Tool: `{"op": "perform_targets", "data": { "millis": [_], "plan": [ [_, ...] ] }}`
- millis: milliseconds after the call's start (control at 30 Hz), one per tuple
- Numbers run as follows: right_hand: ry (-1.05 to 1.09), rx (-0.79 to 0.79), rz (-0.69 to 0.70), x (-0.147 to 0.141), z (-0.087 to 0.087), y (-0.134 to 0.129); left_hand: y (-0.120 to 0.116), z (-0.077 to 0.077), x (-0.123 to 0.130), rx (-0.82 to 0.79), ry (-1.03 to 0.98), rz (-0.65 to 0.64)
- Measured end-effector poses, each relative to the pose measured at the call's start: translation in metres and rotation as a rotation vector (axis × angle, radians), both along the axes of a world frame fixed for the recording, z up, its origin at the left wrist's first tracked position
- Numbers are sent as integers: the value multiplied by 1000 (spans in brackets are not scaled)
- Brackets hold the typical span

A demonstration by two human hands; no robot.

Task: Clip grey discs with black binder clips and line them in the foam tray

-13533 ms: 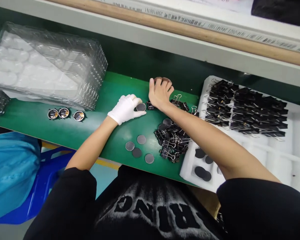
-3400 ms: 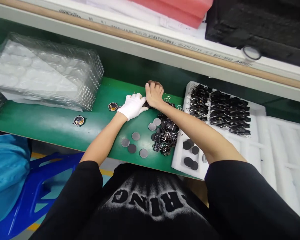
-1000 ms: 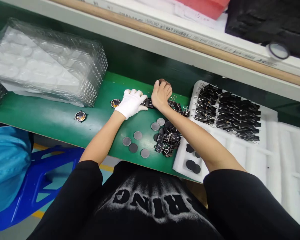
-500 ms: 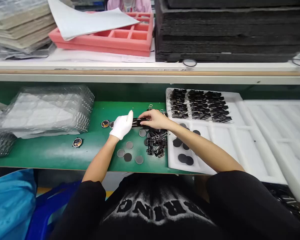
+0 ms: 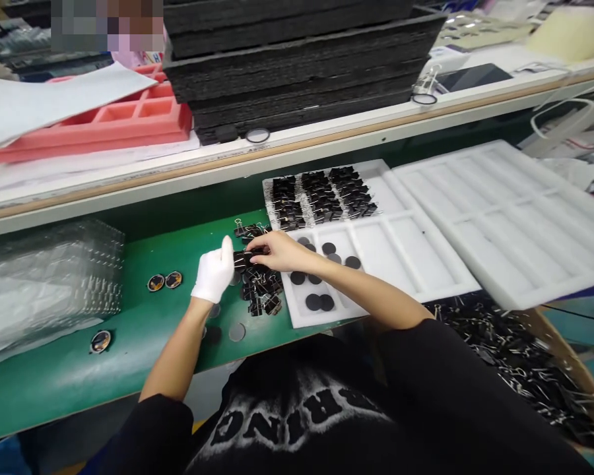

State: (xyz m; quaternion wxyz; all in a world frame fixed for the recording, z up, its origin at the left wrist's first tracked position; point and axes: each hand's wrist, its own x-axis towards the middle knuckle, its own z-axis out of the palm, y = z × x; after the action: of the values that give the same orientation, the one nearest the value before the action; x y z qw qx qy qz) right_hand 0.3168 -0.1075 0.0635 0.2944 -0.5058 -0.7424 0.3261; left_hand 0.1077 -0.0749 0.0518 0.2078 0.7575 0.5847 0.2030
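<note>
My left hand (image 5: 214, 272), in a white glove, is closed around one end of a short row of black binder clips (image 5: 241, 260). The bare fingers of my right hand (image 5: 272, 251) pinch the other end of the same row. Under and beside my hands lies a loose pile of binder clips (image 5: 263, 285) on the green table (image 5: 153, 356). Grey discs (image 5: 237, 331) lie near the pile. Three small round pieces with orange and black faces (image 5: 100, 341) rest further left.
A white tray (image 5: 400, 247) at right holds rows of clips and dark discs. Another white tray (image 5: 519, 224) adjoins it, above a box of clips (image 5: 515, 363). Clear plastic trays (image 5: 54, 284) are stacked left. Black foam sheets (image 5: 297, 66) and a red tray (image 5: 129, 122) stand on the shelf.
The view has swung to the right and tilted, showing more of the right-hand trays and the box of clips. Both hands still hold the row of clips.
</note>
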Motion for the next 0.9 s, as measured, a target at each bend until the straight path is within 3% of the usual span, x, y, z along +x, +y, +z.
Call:
{"op": "perform_targets", "data": {
  "millis": [100,167,333,433,500,633,767,900],
  "plan": [
    [-20,75,1,29,8,-6,4,3,-10,-3,-48,-130],
    [-91,175,-92,67,14,-7,6,1,-28,47,-57,-137],
    [-406,255,-660,229,14,17,11,-26,-73,17,-89,47],
    [-467,161,-749,324,5,45,11,-47,-79,-2,-198,115],
    [-482,95,-795,367,-3,64,11,-56,-77,17,-241,135],
    [-462,35,-762,401,-26,97,13,-62,-75,9,-343,134],
    [-411,30,-713,403,-50,117,13,-61,-76,14,-414,155],
    [-383,67,-700,405,-60,120,13,-61,-76,21,-406,153]
  ]
}}
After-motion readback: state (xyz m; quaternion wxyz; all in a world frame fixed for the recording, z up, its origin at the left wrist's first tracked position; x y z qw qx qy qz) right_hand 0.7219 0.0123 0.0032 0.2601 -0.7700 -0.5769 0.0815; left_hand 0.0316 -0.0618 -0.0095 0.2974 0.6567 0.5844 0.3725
